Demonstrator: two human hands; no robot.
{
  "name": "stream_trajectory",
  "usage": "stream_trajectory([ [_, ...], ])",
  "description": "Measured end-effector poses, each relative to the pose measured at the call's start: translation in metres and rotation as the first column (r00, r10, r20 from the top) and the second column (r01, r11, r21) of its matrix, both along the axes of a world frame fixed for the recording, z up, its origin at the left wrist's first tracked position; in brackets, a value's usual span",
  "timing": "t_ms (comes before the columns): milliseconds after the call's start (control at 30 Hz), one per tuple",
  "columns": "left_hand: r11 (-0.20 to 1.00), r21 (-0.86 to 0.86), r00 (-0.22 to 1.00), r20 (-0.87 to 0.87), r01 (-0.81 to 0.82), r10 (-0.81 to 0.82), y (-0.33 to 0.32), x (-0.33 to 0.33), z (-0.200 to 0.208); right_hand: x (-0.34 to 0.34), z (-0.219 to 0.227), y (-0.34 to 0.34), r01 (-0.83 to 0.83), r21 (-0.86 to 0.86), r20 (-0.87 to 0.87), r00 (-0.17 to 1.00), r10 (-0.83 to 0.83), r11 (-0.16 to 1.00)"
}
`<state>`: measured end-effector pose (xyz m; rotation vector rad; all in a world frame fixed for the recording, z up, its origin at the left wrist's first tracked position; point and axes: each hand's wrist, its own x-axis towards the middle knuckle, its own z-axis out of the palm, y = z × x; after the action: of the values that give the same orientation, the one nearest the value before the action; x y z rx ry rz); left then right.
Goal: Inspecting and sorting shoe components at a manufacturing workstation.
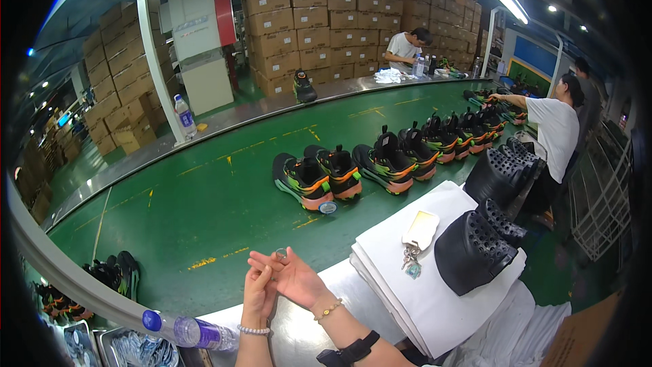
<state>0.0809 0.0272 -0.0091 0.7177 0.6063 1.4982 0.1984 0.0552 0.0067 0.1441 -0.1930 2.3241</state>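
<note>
Open to the left and far over the green belt (156,231), up to the ledge (251,110), with a passable strip also beyond the shoe row (302,180). Blocked to the right by that row, and nearer by the white stack (380,251), topped by black clogs (468,258). Hemmed in at near left by a bottle (197,331) and a curved rail (64,278).
</note>
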Motion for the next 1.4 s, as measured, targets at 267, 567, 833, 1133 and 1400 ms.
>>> stream_trajectory([
  [267,0.996,-0.045,0.993,-0.094,-0.079,0.074,-0.002,0.003,-0.007,-0.002,-0.009,0.003,0.029,-0.017,0.192,0.981,-0.026,0.999],
  [567,0.995,-0.002,0.877,0.473,0.099,-0.086,0.004,0.005,-0.003,-0.007,-0.017,0.006,0.085,-0.039,-0.029,0.996,-0.087,0.996],
  [833,0.985,0.087,0.763,0.624,0.146,-0.168,-0.001,0.002,0.003,-0.007,-0.005,0.001,0.094,-0.029,-0.016,0.995,-0.095,0.995],
  [1133,0.998,0.045,0.660,0.749,0.037,-0.058,0.004,-0.004,-0.004,0.005,-0.026,0.016,0.377,-0.008,0.252,0.897,-0.363,0.926],
  [1400,0.994,0.066,0.659,0.744,0.085,-0.106,0.000,0.000,0.004,0.007,-0.034,0.021,0.497,0.241,0.629,0.574,-0.524,0.834],
])
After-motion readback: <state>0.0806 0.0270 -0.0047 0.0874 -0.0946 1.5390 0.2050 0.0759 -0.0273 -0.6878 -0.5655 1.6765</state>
